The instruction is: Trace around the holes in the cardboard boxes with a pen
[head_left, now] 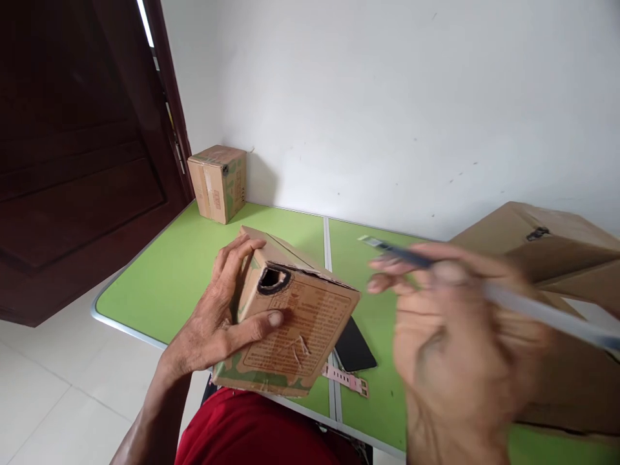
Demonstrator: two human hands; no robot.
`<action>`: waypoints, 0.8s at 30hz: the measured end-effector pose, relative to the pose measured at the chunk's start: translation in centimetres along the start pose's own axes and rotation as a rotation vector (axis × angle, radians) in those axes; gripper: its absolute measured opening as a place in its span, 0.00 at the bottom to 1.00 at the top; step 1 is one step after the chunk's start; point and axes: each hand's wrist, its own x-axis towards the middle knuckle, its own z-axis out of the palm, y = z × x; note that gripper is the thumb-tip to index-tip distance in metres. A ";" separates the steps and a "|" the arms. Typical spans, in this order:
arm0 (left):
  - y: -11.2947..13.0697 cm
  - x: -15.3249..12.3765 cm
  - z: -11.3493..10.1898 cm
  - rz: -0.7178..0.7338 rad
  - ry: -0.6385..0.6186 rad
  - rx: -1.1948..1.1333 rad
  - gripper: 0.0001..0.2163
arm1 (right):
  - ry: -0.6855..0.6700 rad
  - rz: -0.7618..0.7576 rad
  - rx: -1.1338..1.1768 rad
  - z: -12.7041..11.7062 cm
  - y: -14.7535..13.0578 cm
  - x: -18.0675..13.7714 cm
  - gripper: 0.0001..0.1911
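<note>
My left hand (225, 307) grips a small cardboard box (310, 323), its thumb on the printed face and its fingers over the far edge. The box is tilted above the table's front edge. A hole (272, 279) ringed in black is at its upper corner. To the right, my right hand (460, 336) is raised, blurred by motion, its fingers closed around a slim pen (407, 254) with a dark grip and pale barrel. The pen's pale tip points left and is apart from the box.
A green folding table (145, 278) stands against a white wall. Another small cardboard box (216, 187) sits at the back left. A black phone (356, 347) and a pink watch strap (346, 378) lie near the front edge. A large open carton (571, 381) occupies the right side.
</note>
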 end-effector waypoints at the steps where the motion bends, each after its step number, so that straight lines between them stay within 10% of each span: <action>1: -0.1 -0.1 -0.1 -0.008 0.004 -0.005 0.38 | 0.080 -0.051 -0.011 -1.0 0.4 0.7 0.07; 5: -0.1 -0.2 -0.4 -0.050 0.034 -0.040 0.38 | 0.202 -0.195 -0.575 -8.8 4.9 2.2 0.11; 7: -0.1 -0.2 -0.5 -0.058 0.046 -0.052 0.38 | -0.124 -0.183 -1.119 -13.7 8.1 1.6 0.19; 12: 0.0 0.0 -0.7 -0.065 0.045 -0.038 0.36 | -0.574 -0.111 -1.409 -21.7 13.1 -1.2 0.22; 24: 0.3 0.3 -0.4 -0.106 0.093 0.008 0.38 | -0.827 0.132 -1.612 -21.8 15.7 -2.9 0.31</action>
